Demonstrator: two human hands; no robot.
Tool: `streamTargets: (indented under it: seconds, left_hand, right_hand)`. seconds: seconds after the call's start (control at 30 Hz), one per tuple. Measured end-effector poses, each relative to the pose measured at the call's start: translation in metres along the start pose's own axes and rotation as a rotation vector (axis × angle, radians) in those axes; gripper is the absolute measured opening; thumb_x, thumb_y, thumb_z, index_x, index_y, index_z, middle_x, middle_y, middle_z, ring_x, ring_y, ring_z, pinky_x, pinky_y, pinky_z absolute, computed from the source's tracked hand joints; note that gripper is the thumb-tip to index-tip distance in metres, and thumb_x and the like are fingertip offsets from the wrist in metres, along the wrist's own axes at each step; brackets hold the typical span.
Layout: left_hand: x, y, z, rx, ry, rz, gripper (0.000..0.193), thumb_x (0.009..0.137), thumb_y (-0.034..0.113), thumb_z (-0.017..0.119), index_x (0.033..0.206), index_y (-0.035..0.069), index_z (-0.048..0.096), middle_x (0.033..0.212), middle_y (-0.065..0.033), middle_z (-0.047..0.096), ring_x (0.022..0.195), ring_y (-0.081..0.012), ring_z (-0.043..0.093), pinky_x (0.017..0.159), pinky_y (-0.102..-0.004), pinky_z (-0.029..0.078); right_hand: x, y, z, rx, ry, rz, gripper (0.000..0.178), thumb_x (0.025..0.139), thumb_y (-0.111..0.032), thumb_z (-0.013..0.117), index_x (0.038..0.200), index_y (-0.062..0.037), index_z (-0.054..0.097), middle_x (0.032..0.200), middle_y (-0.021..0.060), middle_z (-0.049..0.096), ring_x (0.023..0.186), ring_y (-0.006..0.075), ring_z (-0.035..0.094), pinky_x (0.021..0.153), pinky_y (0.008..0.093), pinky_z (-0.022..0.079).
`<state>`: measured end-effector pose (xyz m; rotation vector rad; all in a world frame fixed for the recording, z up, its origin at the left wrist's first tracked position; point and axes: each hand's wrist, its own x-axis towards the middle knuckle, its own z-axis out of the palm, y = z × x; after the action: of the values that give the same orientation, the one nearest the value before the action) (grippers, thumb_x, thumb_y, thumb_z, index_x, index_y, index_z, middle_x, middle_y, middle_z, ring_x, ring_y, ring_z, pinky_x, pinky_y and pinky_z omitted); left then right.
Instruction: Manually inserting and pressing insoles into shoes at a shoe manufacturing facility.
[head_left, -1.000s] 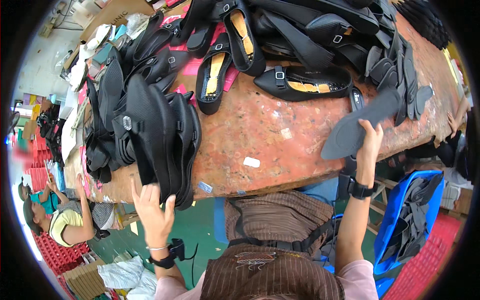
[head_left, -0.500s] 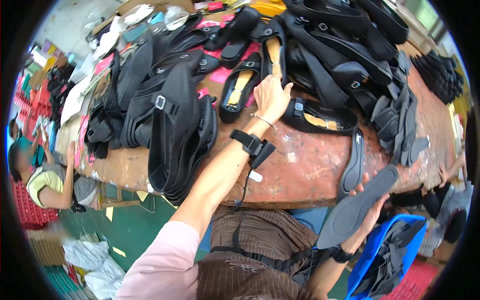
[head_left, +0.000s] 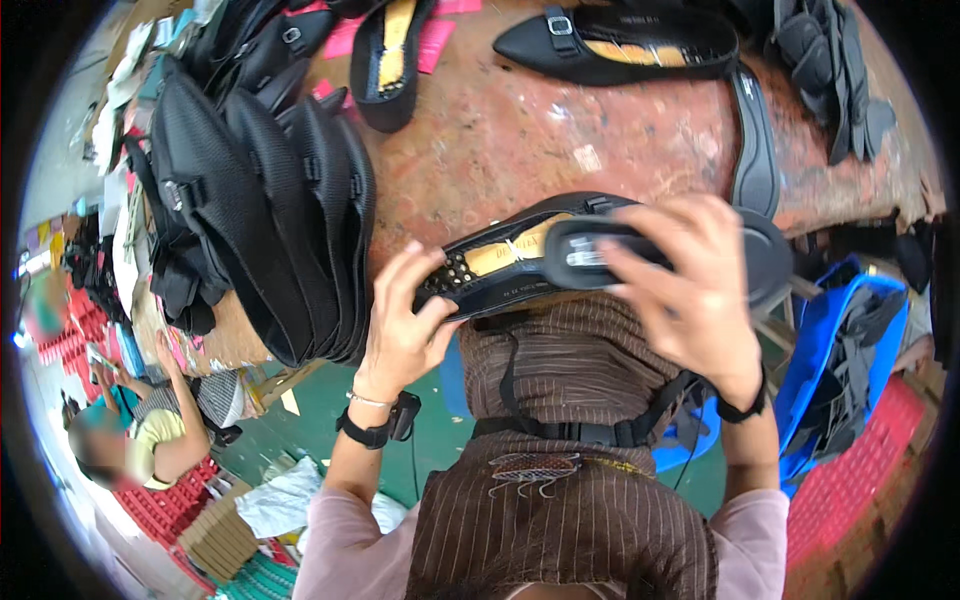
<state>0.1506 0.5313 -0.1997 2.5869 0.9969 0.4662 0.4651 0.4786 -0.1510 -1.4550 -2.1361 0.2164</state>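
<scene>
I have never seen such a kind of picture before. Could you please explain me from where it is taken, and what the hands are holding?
There is no robot here: a person works with two bare hands. A wide fisheye camera on the person's head looks down, so straight edges bend near the rim. The left hand holds a black shoe by one end. The right hand holds a dark insole, which overlaps the shoe in this view. On the worn reddish table lie more black shoes, a loose insole and a dark pile of insoles.
</scene>
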Motion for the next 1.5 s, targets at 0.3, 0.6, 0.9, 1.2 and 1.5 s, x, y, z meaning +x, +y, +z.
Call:
streamTargets:
  seconds: [0.3, 0.6, 0.9, 1.2, 1.5]
  left_hand:
    - [-0.004, -0.017, 0.065, -0.343, 0.388, -0.043, 0.122, 0.063, 0.056, 0.087, 0.149, 0.016, 0.011, 0.153, -0.0305, 0.020, 0.132, -0.0502, 0.041, 0.109, -0.0569, 0.039]
    - [-0.001, -0.025, 0.071, -0.373, 0.459, -0.006, 0.140, 0.061, 0.058, 0.087, 0.153, 0.023, -0.012, 0.151, -0.0327, 0.022, 0.127, -0.0524, 0.044, 0.105, -0.0600, 0.041]
    - [-0.001, -0.046, 0.062, -0.507, 0.297, 0.002, 0.094, 0.081, 0.064, 0.068, 0.148, 0.009, 0.031, 0.147, -0.0309, 0.034, 0.129, -0.0482, 0.045, 0.105, -0.0562, 0.040]
    - [-0.007, -0.028, 0.046, -0.574, 0.244, -0.229, 0.024, 0.090, 0.023, 0.051, 0.103, 0.003, 0.051, 0.130, -0.0270, 0.056, 0.119, -0.0376, 0.056, 0.105, -0.0462, 0.039]
    - [0.018, 0.053, 0.040, -0.244, -0.032, -0.236, 0.067, 0.076, 0.014, 0.076, 0.131, -0.001, 0.042, 0.148, -0.0333, 0.031, 0.132, -0.0473, 0.040, 0.111, -0.0505, 0.034]
  right_hand:
    - [0.031, -0.028, 0.111, 0.372, -0.047, -0.011, 0.029, 0.063, -0.012, 0.070, 0.090, -0.0028, 0.074, 0.108, 0.0113, 0.066, 0.104, 0.0257, 0.059, 0.096, 0.0393, 0.044]
    - [0.043, -0.034, 0.135, 0.447, -0.118, 0.028, 0.036, 0.062, -0.010, 0.070, 0.096, 0.0017, 0.072, 0.112, 0.0157, 0.064, 0.106, 0.0288, 0.059, 0.094, 0.0390, 0.047]
    - [0.042, -0.034, 0.156, 0.439, -0.170, -0.318, 0.037, 0.076, -0.013, 0.062, 0.109, 0.0029, 0.069, 0.128, 0.0156, 0.061, 0.125, 0.0283, 0.054, 0.110, 0.0384, 0.040]
    - [0.025, -0.057, 0.133, 0.167, -0.233, -0.018, 0.033, 0.079, -0.016, 0.059, 0.106, -0.0041, 0.073, 0.122, 0.0146, 0.067, 0.126, 0.0252, 0.056, 0.117, 0.0424, 0.031]
    - [0.044, -0.002, 0.088, -0.380, 0.323, 0.460, 0.050, 0.076, -0.016, 0.073, 0.123, -0.0008, 0.062, 0.105, 0.0173, 0.069, 0.121, 0.0336, 0.057, 0.113, 0.0634, 0.021]
